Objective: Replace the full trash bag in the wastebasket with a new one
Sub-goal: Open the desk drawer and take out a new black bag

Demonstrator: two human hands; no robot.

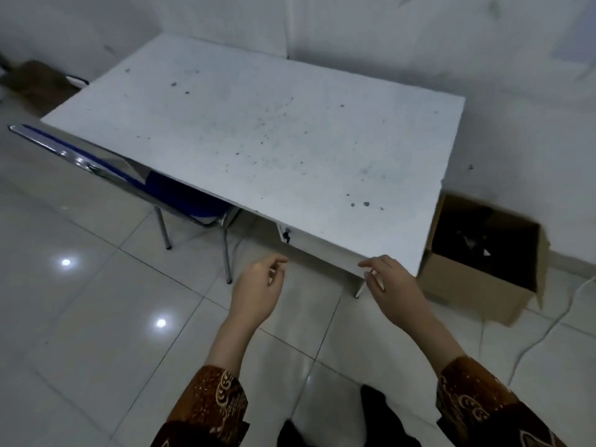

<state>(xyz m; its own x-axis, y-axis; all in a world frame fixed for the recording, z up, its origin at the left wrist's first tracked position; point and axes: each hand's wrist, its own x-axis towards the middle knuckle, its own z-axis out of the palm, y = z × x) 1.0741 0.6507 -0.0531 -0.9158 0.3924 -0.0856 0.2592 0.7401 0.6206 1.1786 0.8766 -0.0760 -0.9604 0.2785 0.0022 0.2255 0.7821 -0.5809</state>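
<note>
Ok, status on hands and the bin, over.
Left hand and right hand empty, relaxed. Cardboard box with dark contents right of white desk. Path clear.

A chair (180, 191) is tucked under the table's (258, 124) left side; a box (477, 285) stands right of it.

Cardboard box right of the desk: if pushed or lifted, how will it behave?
The cardboard box would probably slide easily on the glossy tile floor. Its open top flaps likely flex if gripped. The dark contents look loose, so it is probably light.
</note>
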